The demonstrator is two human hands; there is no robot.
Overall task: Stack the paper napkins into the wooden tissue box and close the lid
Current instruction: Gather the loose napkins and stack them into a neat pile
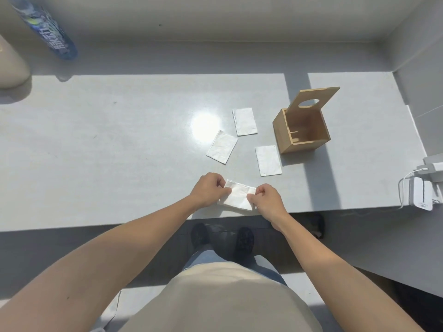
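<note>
Napkin (237, 196) pinched between both hands, left (209, 189) and right (268, 202)

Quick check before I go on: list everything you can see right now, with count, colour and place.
Loose napkins: three, white, flat on the table left of the box.
Held napkin: one, white, near the table's front edge.
Wooden tissue box: one, light brown, right of centre, looks empty.
Lid: one, light brown with oval hole, standing open.
Table: one, grey.
Bottle: one, blue label, far left.
Charger and cable: white, right edge.
Left hand: pinching the held napkin's left end.
Right hand: pinching its right end.
</note>
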